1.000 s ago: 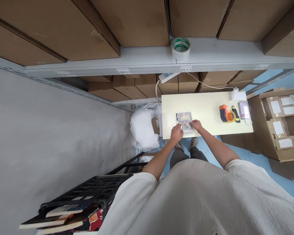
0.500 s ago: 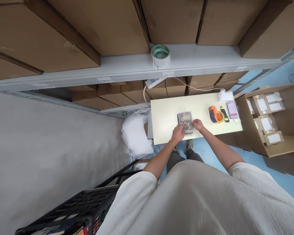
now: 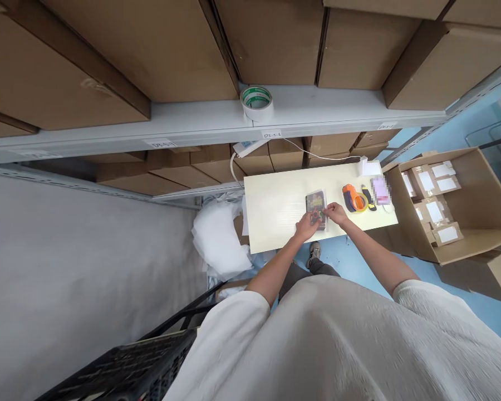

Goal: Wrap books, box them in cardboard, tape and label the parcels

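Observation:
A dark book [image 3: 316, 200] with colourful print on its cover lies on the pale yellow table [image 3: 271, 209]. A translucent wrap seems to cover it and stands out past its right edge. My left hand [image 3: 308, 226] is on the book's lower left part, its fingers bent over the cover and hiding some of the print. At the right edge, my right hand [image 3: 336, 214] is closed, with thumb and fingertips pinching the wrap.
An orange tape dispenser [image 3: 353, 198], a yellow-black cutter [image 3: 368, 197] and a phone [image 3: 381, 191] lie to the right. An open carton [image 3: 463, 250] holds several small boxes. White wrap sheets [image 3: 221, 239] and a black crate [image 3: 150, 362] stand left. A tape roll [image 3: 257, 104] sits on the shelf above.
The view has shifted a little to the right. My left hand has moved further over the book's cover, hiding more print. The right hand stays at the right edge.

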